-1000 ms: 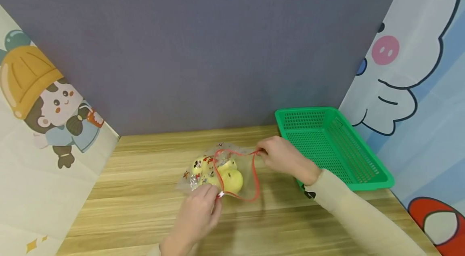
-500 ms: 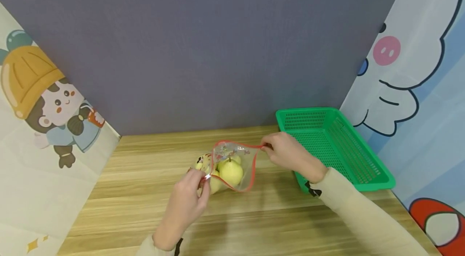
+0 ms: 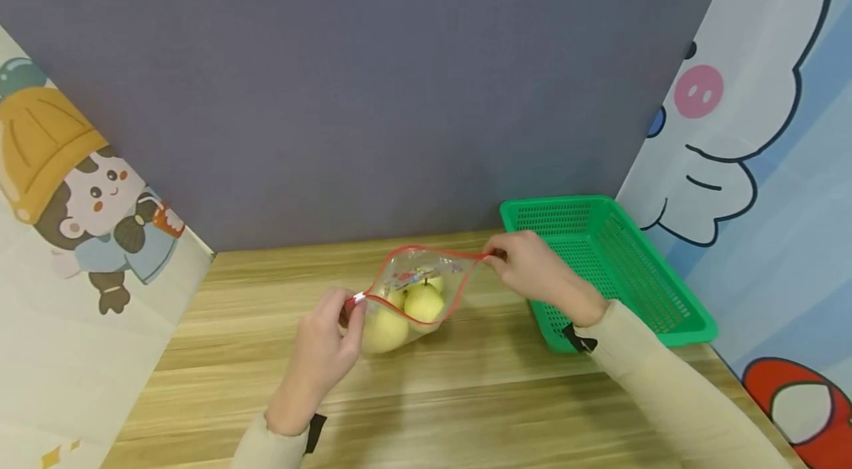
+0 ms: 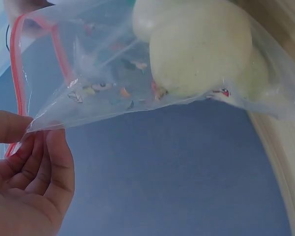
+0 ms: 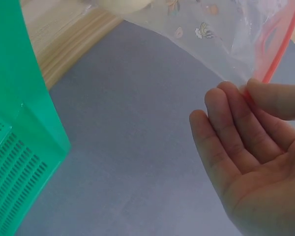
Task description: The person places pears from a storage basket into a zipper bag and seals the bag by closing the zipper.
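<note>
A clear zip bag (image 3: 459, 267) with a red rim and small printed figures stands with its mouth spread, holding several yellow-green pears (image 3: 424, 303). My left hand (image 3: 324, 339) pinches the left end of the rim, close to the white slider (image 3: 359, 297). At the opposite end, the right hand (image 3: 535, 271) pinches the corner of the rim between thumb and fingers. The left wrist view has the pears (image 4: 201, 46) bulging in the bag's lower part. In the right wrist view the bag's corner (image 5: 236, 69) is stretched taut from the fingertips.
A green perforated plastic basket (image 3: 552, 328) stands on the right of the wooden table (image 3: 266, 277), just behind the right forearm. A grey panel (image 3: 353, 92) rises along the table's back edge. Cartoon-printed walls flank both sides.
My left hand has moved left and up with its end of the rim, and the right hand slightly up and right. The mouth is stretched wider sideways, and the bag is raised more upright.
</note>
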The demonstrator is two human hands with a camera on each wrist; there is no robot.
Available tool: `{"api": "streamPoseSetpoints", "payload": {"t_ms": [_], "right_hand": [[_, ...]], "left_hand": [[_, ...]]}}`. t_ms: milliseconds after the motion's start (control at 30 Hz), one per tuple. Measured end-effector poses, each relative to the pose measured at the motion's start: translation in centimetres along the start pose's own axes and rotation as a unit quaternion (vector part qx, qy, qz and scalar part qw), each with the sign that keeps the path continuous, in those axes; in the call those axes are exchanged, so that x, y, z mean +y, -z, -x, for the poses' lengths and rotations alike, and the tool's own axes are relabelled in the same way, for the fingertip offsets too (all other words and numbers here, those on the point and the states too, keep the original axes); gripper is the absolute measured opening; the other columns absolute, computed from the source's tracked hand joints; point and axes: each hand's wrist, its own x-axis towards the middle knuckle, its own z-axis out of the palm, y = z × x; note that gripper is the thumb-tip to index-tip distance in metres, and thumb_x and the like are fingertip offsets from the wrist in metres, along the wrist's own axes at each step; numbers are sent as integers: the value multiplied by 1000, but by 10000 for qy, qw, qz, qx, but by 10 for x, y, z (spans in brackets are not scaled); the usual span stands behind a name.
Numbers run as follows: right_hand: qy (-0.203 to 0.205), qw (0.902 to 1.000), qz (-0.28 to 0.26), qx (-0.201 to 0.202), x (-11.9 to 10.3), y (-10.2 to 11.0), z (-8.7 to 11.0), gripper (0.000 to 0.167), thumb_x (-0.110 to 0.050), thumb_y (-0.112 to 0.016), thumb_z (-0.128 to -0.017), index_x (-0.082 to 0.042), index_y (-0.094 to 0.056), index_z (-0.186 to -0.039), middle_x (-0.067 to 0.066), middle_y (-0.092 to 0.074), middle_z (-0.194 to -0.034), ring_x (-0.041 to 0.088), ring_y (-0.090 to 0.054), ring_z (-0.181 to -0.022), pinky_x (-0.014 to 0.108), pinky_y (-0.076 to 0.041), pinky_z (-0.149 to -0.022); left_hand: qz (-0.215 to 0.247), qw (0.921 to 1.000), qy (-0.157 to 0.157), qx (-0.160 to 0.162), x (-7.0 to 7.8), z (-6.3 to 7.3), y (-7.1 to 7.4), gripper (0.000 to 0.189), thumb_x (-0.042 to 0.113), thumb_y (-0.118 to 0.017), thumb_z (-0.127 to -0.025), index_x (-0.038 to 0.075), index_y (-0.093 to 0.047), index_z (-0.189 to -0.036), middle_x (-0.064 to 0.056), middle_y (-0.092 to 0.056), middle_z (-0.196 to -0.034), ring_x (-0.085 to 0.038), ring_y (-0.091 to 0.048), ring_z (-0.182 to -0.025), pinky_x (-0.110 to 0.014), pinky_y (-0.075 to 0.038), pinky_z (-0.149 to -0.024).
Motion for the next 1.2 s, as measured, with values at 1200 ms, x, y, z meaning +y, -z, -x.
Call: {"api": "streamPoseSetpoints", "payload": {"t_ms": [1200], "right_hand": [[-554,9952,-570,570,10,39,21,12,-16,-64,-102,-8,-73,-104,0,-70,-88,17,-61,-74,36,-51,-67]], "left_hand": [[1662,9583,2053,-1087,-35,-51,17,9,10,-62,-102,1,-63,-101,-11,-64,-85,-21,-60,-73,-24,-52,-62]]}}
